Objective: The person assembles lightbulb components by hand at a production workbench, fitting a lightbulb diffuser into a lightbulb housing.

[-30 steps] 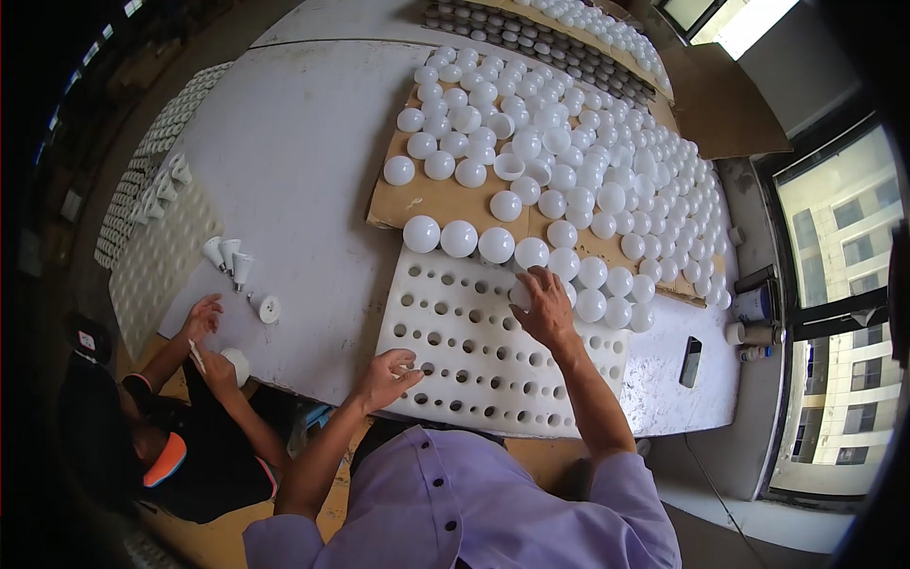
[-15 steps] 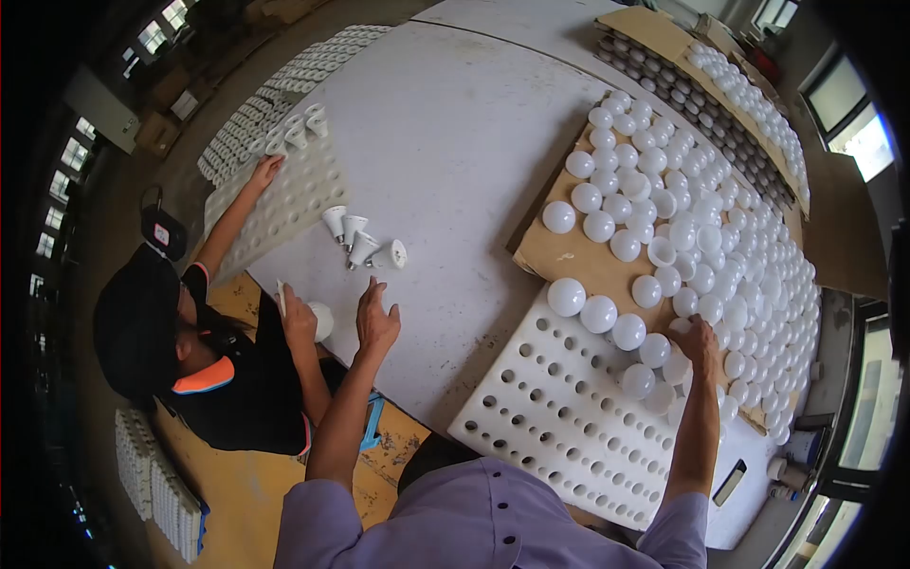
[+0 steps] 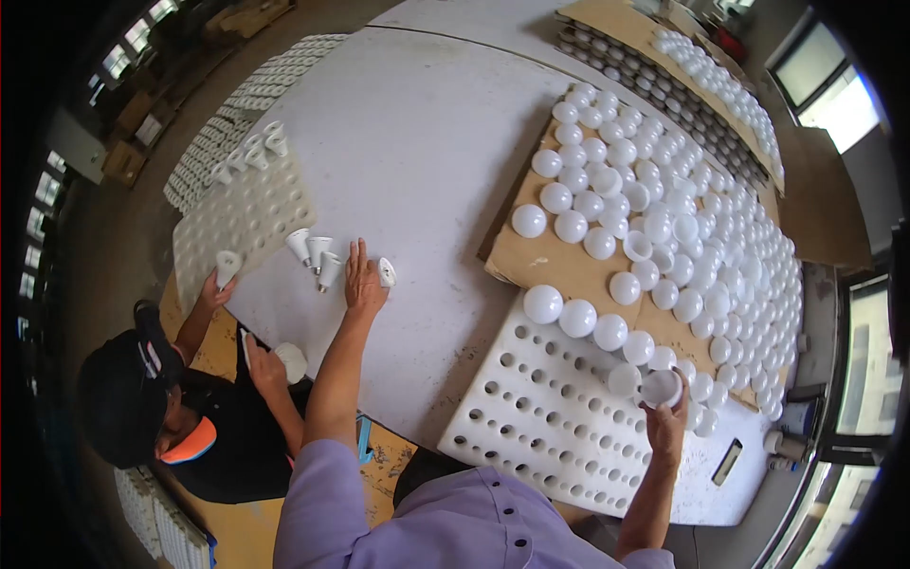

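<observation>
My left hand (image 3: 364,283) is over the table, its fingers close together around a white lamp base (image 3: 387,273) whose round face shows beside the thumb side; its stem is hidden. Three more lamp bases (image 3: 319,248) lie just left of it. My right hand (image 3: 667,417) grips a white dome cover (image 3: 661,387), its open rim facing up, above the edge of a white foam tray (image 3: 559,417) with rows of holes. Another dome cover (image 3: 624,380) sits directly left of the held one. A row of round covers (image 3: 577,319) runs along the tray's far edge.
Many white covers (image 3: 571,227) rest on cardboard (image 3: 519,258) at right. On the left, a co-worker (image 3: 213,436) holds a lamp base (image 3: 227,268) near a pale foam tray (image 3: 237,213). Stacked covers and cardboard (image 3: 654,57) stand at the back right.
My left hand has reached forward and closed around the fourth lamp base, shifting it right. My right hand has lifted a cover from the pile towards me. The co-worker's far hand has drawn back with a base.
</observation>
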{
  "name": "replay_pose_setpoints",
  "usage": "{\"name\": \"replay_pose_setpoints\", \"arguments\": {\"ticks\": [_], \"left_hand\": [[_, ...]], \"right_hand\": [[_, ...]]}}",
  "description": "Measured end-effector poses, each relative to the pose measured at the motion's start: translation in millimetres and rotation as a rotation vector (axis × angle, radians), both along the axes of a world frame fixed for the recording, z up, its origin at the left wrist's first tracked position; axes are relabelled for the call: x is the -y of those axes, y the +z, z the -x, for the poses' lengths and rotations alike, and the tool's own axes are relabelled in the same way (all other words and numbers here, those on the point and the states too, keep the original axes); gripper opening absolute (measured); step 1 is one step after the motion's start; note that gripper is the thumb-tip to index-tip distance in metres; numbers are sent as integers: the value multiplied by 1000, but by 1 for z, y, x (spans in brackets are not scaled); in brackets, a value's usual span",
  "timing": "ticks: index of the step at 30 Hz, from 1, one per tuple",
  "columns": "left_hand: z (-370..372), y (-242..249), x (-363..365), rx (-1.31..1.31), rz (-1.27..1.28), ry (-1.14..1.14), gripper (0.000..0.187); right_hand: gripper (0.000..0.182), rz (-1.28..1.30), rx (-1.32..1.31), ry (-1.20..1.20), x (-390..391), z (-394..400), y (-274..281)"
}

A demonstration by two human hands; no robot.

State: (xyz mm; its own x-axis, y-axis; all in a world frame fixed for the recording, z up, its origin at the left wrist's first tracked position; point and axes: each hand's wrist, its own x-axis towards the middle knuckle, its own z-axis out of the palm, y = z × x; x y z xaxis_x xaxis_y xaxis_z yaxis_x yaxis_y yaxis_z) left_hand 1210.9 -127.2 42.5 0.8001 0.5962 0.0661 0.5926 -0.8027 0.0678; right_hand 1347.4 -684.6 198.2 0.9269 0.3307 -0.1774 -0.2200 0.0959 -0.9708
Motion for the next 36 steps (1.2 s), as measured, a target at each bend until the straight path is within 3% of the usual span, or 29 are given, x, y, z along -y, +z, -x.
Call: {"name": "replay_pose_setpoints", "arguments": {"ticks": [2,5,6,8,10,12,14,16,17,18,19,22,25,36], "left_hand": [[-1,1,30,172,243,-51,50],[8,18,99,500,437,58,59],[16,35,124,499,451,43,59],[36,67,169,703,1615,93,66],[51,87,209,642,1951,-72,64],[60,111,239,541,2302,-193,50],[65,122,254,339,2290,-331,49],[69,135,258,238,2145,-365,48],[70,142,261,165,2039,-439,50],[71,147,264,92,1931,-511,51],[71,142,268,208,1837,-620,56],[76,156,272,210,1762,-672,56],[77,165,271,71,1675,-680,55],[82,174,277,-32,1450,-699,64]], "right_hand": [[84,48,-16,65,-14,25,-3],[90,-164,-141,150,-31,50,-2],[90,-235,-172,181,-34,57,-8],[95,-247,-157,239,-42,67,-9],[94,-261,-156,289,-49,76,-4],[95,-146,-139,342,-55,87,6],[88,-115,-120,379,-58,94,8],[79,4,292,523,-64,96,8],[73,101,347,555,-61,100,13],[73,100,348,555,-61,106,22],[74,114,266,553,-63,111,29],[77,107,219,562,-64,117,35],[82,196,288,630,-62,120,35],[74,318,401,712,-57,130,37]]}}
